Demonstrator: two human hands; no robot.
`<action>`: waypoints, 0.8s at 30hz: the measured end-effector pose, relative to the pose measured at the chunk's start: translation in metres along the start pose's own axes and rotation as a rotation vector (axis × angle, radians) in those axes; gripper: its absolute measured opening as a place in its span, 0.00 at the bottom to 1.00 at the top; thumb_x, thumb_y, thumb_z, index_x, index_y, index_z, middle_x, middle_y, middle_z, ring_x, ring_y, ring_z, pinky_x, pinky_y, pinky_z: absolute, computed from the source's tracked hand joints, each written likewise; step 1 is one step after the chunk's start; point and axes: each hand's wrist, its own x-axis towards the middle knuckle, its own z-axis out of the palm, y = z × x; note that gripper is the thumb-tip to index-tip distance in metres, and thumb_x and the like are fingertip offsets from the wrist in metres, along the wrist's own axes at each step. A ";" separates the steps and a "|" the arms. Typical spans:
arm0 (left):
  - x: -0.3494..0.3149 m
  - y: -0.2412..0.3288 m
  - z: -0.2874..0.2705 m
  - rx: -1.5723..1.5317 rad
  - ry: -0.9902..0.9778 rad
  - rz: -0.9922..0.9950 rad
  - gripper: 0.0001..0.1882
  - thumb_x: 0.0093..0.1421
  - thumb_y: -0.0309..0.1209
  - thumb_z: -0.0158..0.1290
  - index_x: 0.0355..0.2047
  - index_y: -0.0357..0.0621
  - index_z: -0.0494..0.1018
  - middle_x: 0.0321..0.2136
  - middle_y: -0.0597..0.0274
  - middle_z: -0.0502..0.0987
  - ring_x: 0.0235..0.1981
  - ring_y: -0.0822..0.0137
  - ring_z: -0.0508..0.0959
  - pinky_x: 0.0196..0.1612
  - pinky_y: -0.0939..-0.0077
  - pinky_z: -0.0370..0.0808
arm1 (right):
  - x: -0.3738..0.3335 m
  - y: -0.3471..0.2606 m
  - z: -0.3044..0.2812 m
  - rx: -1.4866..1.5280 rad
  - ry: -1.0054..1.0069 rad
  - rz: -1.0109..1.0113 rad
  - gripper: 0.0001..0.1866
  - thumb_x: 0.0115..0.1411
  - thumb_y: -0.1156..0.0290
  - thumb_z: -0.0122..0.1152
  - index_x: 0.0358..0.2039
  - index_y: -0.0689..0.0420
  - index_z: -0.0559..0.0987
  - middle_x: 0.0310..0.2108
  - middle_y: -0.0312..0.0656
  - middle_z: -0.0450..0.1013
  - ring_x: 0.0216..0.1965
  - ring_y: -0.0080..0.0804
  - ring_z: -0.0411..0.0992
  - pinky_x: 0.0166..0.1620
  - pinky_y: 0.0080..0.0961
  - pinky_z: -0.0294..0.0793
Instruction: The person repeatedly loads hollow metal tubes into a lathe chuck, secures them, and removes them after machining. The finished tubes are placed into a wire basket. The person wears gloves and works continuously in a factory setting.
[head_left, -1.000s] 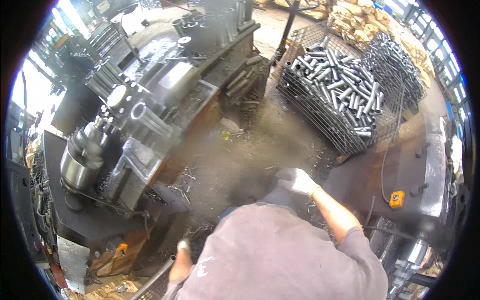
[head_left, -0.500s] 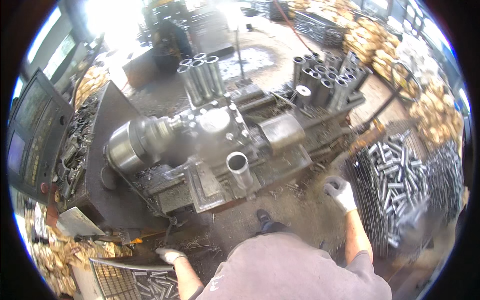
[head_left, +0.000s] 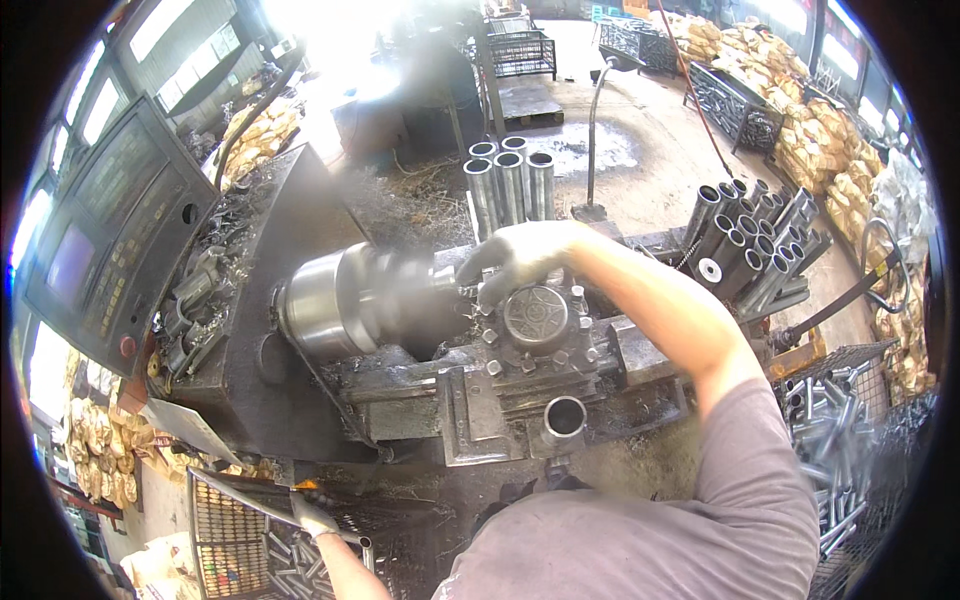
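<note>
My right hand (head_left: 515, 258), in a pale glove, reaches over the lathe's tool post (head_left: 535, 318). Its fingers are curled but apart beside the shiny chuck (head_left: 335, 300), near the blurred workpiece end; no held thing shows. Low on the left, my gloved left hand (head_left: 316, 518) is by the machine's lower edge, above a mesh basket (head_left: 228, 535); its fingers are too dim to read. A short steel tube (head_left: 565, 418) stands upright on the near side of the carriage. Several longer tubes (head_left: 508, 185) stand behind the tool post.
More tubes (head_left: 750, 235) lean in a cluster at the right end of the lathe. A bin of cut tubes (head_left: 835, 450) sits at the right. On the left is a control panel (head_left: 110, 230). A bent pipe (head_left: 595, 130) rises behind the machine.
My right hand has swung from beside the right-hand bin up to the tool post and chuck. My left hand stays low on the left. The view has shifted.
</note>
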 end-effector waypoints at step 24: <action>-0.191 -0.023 0.208 0.642 -0.580 0.229 0.27 0.66 0.33 0.63 0.63 0.36 0.77 0.53 0.49 0.85 0.56 0.59 0.83 0.61 0.65 0.78 | 0.079 0.034 0.000 -0.169 0.082 0.276 0.18 0.63 0.58 0.70 0.44 0.59 0.89 0.41 0.46 0.86 0.35 0.30 0.82 0.41 0.31 0.83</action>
